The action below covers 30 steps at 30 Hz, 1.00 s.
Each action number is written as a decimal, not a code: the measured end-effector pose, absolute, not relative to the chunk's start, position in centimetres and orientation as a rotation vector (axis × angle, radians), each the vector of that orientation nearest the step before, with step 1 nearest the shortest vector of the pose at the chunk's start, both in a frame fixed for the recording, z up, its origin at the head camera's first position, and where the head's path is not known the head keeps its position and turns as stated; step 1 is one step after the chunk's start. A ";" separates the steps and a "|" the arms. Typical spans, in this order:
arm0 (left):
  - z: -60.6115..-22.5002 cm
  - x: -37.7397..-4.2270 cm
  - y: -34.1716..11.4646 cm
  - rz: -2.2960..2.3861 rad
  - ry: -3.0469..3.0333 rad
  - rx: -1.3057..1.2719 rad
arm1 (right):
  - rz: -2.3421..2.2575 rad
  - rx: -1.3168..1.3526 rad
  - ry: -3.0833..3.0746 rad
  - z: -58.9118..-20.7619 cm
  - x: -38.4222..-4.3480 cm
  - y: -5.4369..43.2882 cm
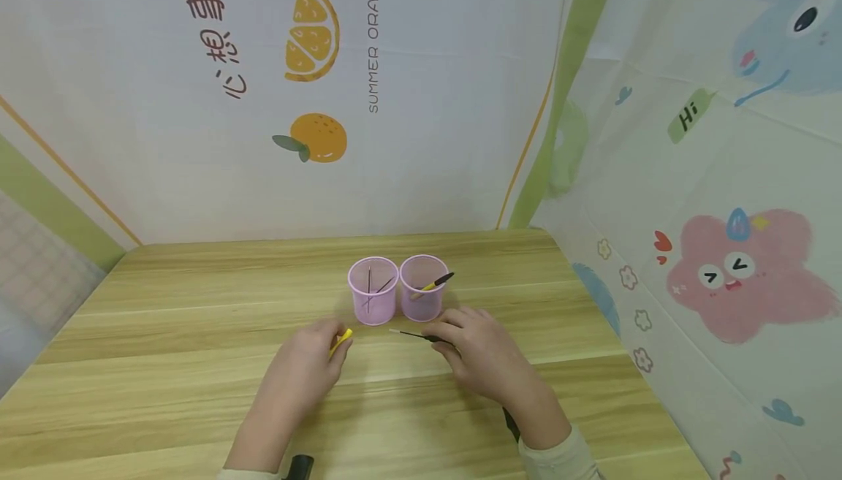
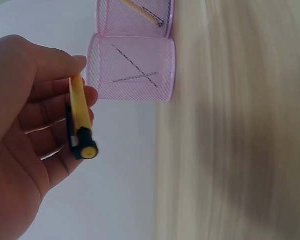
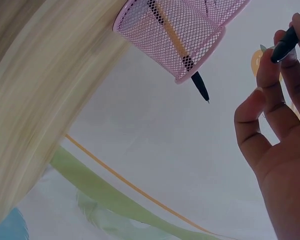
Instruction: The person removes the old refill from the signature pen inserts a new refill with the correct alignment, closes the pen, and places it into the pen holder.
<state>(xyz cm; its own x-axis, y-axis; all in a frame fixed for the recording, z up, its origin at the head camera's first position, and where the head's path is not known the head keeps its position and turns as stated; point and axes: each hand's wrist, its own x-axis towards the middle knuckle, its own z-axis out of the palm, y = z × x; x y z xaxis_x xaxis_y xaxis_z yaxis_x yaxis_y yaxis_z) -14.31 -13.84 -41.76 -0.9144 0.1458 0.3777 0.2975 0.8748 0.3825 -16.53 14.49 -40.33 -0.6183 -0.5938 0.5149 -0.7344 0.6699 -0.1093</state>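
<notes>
My left hand (image 1: pixel 304 363) pinches a yellow pen barrel (image 2: pixel 80 107) with a black clip between thumb and fingertips. In my right hand (image 1: pixel 483 356) is a black pen tip section (image 3: pixel 286 45), pinched between thumb and fingers, with a thin refill (image 1: pixel 411 334) sticking out to the left. Two pink mesh cups stand side by side just beyond the hands. Thin dark refills (image 1: pixel 370 281) lean crossed inside the left cup (image 1: pixel 375 316). A yellow and black pen (image 1: pixel 434 284) leans in the right cup (image 1: pixel 421 313), its black tip above the rim.
The wood-grain table (image 1: pixel 197 319) runs back to a white printed cloth (image 1: pixel 427 173). Another printed cloth (image 1: pixel 658 188) hangs along the right edge. Black wrist gear (image 1: pixel 300 467) shows near the left sleeve.
</notes>
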 end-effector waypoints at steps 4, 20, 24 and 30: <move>-42.1 -14.4 -14.3 -0.619 -2.741 -0.285 | 0.427 1.041 -2.442 -40.4 -16.6 14.6; -43.3 -15.0 -16.0 -0.581 -2.928 -0.173 | 0.402 1.053 -2.440 -40.7 -16.7 14.7; -43.7 -15.1 -16.2 -0.521 -3.005 -0.207 | 0.390 1.052 -2.450 -40.7 -16.7 14.7; -44.2 -15.2 -16.1 -0.367 -3.017 -0.334 | 0.386 1.047 -2.466 -40.7 -16.6 14.6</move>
<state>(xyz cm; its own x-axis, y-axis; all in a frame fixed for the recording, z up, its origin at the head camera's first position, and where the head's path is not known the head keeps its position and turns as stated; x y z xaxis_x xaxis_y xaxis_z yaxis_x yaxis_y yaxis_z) -15.21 -16.06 -44.16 -0.9726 0.2052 0.1090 0.2253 0.9474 0.2275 -16.64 14.61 -40.71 -0.6218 -0.6117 0.4891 -0.7319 0.6760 -0.0850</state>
